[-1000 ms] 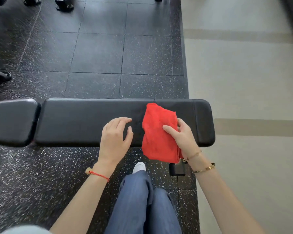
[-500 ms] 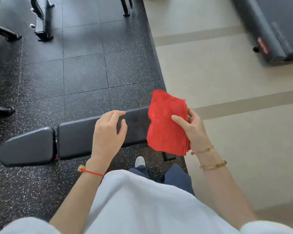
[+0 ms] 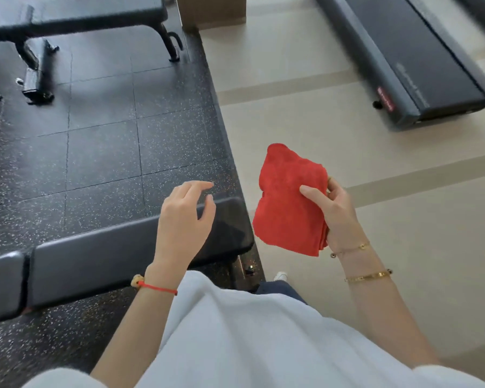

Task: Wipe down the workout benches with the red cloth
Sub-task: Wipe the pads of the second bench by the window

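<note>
Pinching the folded red cloth [image 3: 289, 203] between thumb and curled fingers, my right hand [image 3: 338, 212] holds it in the air over the pale floor [image 3: 403, 219], just past the end of the black padded table [image 3: 118, 256] and not touching it. My left hand [image 3: 182, 222] hovers above that table's near end, fingers loosely spread and lightly bent, holding nothing. A second black table [image 3: 81, 12] stands well apart on the dark speckled floor tiles [image 3: 101, 152] at upper left, and a dark treadmill [image 3: 420, 57] lies at upper right on the pale floor
</note>
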Demonstrator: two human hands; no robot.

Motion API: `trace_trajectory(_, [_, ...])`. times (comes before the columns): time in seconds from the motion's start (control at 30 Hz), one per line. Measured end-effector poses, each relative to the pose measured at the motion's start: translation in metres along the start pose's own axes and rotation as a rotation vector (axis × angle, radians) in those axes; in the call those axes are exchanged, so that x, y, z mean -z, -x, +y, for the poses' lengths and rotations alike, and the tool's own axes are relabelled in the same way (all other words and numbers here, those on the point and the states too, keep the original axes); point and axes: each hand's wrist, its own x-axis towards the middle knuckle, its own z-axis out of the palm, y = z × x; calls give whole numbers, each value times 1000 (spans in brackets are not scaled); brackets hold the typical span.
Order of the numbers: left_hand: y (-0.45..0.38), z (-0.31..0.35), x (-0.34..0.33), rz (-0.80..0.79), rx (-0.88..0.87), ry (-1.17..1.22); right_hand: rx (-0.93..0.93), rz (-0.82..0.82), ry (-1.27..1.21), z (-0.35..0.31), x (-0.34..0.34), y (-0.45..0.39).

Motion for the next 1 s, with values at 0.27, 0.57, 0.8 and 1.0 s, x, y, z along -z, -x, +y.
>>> trace_trajectory(0.27, [-35,64,-62,2,98,22,14,15,5,-43,85,-72])
trace_trajectory(0.57, [-124,67,-104,113,207,-5,-28,-73,39,-73,87,-192])
trace_trajectory(0.8, [-256,40,-124,182,265,-9,-25,-187,53,-125,29,-332])
trace_trajectory(1.0, [-384,16,-106,232,260,-61,-13,-270,30,-190,-45,-442])
